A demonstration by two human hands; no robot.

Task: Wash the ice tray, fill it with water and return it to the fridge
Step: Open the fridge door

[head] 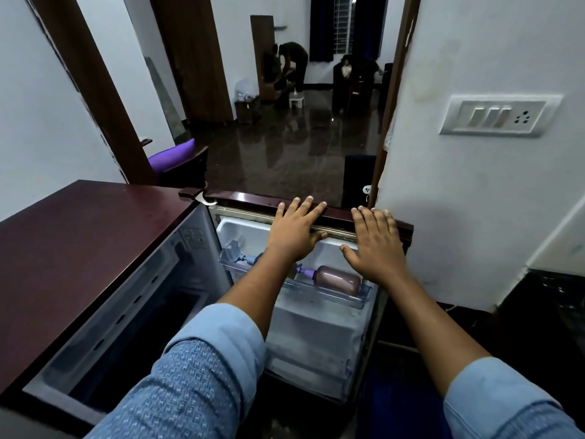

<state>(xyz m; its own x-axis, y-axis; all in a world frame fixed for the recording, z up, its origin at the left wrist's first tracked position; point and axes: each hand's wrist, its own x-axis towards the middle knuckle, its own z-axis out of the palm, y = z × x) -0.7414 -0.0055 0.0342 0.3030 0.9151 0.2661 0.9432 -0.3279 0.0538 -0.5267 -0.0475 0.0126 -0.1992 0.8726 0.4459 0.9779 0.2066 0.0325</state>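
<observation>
Both hands — left hand (296, 229), right hand (375, 240) — lie flat, fingers straight, on the open fridge door (335, 213); 1 bottle (337, 280) shelved below.

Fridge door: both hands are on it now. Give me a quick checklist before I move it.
1. Fridge door open: ok, swung wide.
2. Left hand on the door's top edge: ok, flat, fingers over the edge.
3. Right hand on the top edge: ok, flat, no grip.
4. Bottle lying in the door shelf: ok, behind the rail.
5. Ice tray back inside: cannot tell, not in view.
6. Compartment free of things sticking out: cannot tell, too dark inside.
</observation>
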